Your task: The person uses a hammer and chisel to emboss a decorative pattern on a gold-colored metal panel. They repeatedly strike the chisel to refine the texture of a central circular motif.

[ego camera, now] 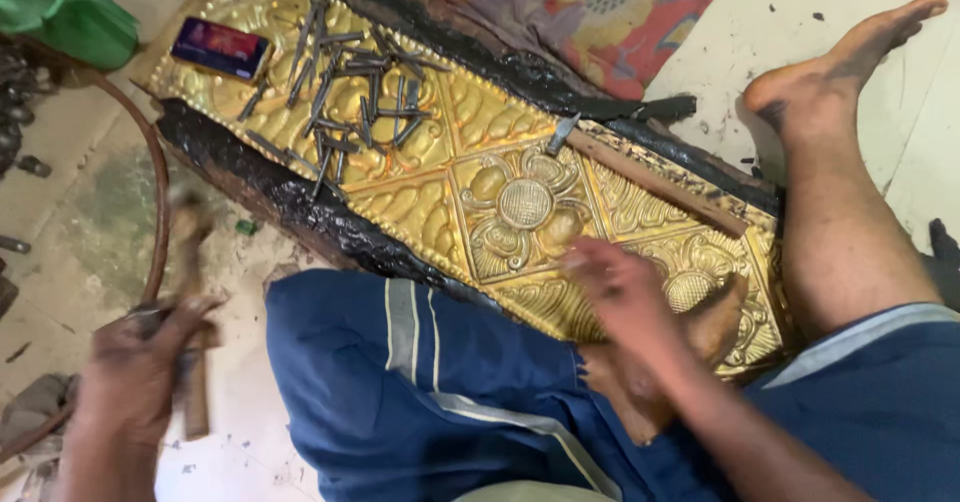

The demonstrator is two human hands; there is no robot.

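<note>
**On the floor, over an embossed golden sheet**

At far left, green plastic vessel (62,12), smooth and rounded, partly cut by the edge. Below it, thin curved brown hose (158,192) running down the dusty floor (80,222). Lower left, left hand (135,367) blurred, fingers wrapped fully around wooden hammer (188,292), handle pointing down past the palm. Near the top, small flat rectangular box (220,48), dark blue with red and pink print, lying on the corner of golden metal sheet (470,177). Just beside the box, heap of dark metal punches (350,92), thin and rod-like, scattered on the sheet. Sheet shiny, embossed with flowers and leaf scrolls, bedded on black lumpy pitch (290,202). Across the sheet, long wooden stick (660,182). Lower right, right hand (625,287) blurred, resting on the sheet, fingers half curled; whether anything held, cannot tell. At right, bare foot (830,72).
</note>
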